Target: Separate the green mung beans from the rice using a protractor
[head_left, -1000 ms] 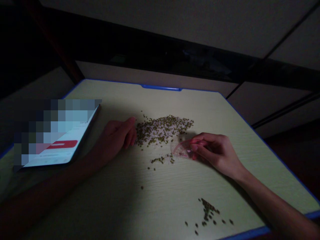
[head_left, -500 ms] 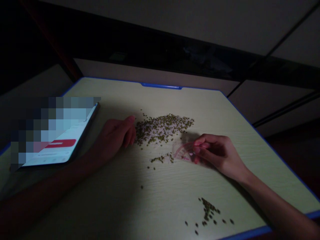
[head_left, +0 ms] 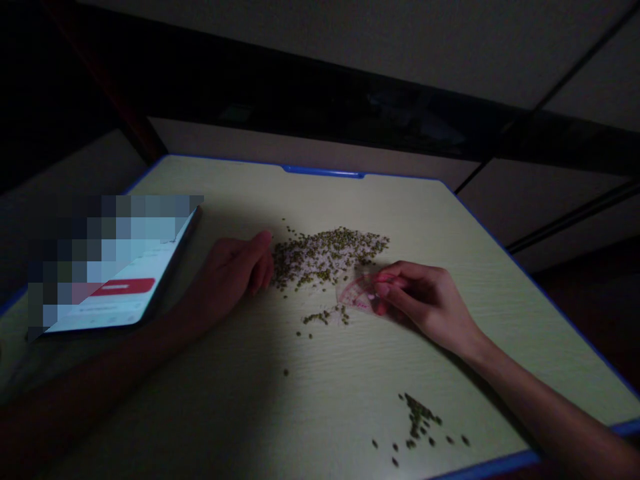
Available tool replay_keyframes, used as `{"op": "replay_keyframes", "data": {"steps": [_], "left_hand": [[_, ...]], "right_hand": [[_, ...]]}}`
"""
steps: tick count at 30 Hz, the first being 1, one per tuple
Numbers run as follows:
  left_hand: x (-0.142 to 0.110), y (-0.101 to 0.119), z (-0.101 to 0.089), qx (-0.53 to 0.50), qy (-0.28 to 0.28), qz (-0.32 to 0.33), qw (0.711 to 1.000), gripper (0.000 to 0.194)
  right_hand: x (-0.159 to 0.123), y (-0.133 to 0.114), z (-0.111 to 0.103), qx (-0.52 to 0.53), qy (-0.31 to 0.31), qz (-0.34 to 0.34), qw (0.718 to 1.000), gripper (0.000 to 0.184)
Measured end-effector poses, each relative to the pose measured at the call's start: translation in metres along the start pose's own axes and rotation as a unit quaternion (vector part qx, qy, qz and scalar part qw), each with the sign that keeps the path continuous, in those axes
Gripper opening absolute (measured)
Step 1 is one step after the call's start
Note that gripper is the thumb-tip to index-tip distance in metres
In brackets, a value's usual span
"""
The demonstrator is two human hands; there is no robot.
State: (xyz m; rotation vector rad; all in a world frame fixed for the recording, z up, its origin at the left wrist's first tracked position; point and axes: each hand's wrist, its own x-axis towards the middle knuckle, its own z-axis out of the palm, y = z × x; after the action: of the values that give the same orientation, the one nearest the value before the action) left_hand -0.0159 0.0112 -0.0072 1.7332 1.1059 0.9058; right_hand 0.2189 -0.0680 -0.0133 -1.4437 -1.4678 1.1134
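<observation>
A pile of small green beans [head_left: 330, 250], which look like mung beans mixed with pale grains, spreads across the middle of the table. My left hand [head_left: 240, 263] rests at the pile's left edge, its fingers curled in and the thumb over them; nothing shows in it. Between the thumb and fingers of my right hand [head_left: 425, 293] is a clear plastic protractor [head_left: 356, 293] with pink markings. It lies low over the table, just below the pile's right part. A short line of beans [head_left: 323, 316] sits at its left tip. My right fingers cover part of the protractor.
A separate small group of beans [head_left: 419, 419] lies near the front right edge. At the left stands a lit tablet [head_left: 125, 303], partly blurred out. The pale table [head_left: 225, 400] has a blue rim, and a dark-banded cabinet front [head_left: 300, 100] rises behind it.
My right hand has moved slightly left and away from me, carrying the protractor closer to the pile and the short line of beans. My left hand has hardly moved.
</observation>
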Motion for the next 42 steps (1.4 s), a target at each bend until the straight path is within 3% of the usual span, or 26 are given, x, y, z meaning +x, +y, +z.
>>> {"op": "replay_keyframes", "data": {"steps": [9, 17, 25, 32, 42], "left_hand": [[0.001, 0.0, 0.001, 0.002, 0.004, 0.003, 1.0, 0.055], [-0.001, 0.002, 0.0, -0.004, 0.002, 0.011, 1.0, 0.054], [0.0, 0.001, 0.002, -0.006, 0.005, 0.016, 1.0, 0.055], [0.001, 0.004, 0.002, -0.002, 0.003, 0.012, 1.0, 0.055], [0.0, 0.003, 0.002, -0.002, 0.003, 0.014, 1.0, 0.055]], "right_hand": [[-0.003, 0.0, -0.003, -0.014, -0.054, -0.046, 0.997, 0.016], [-0.008, -0.001, -0.016, 0.012, -0.015, -0.031, 0.999, 0.011], [-0.011, 0.001, -0.016, -0.006, -0.062, -0.018, 0.998, 0.011], [-0.009, 0.0, -0.016, -0.006, -0.021, -0.003, 1.0, 0.01], [-0.01, 0.001, -0.015, -0.015, -0.037, -0.005, 0.999, 0.013]]}}
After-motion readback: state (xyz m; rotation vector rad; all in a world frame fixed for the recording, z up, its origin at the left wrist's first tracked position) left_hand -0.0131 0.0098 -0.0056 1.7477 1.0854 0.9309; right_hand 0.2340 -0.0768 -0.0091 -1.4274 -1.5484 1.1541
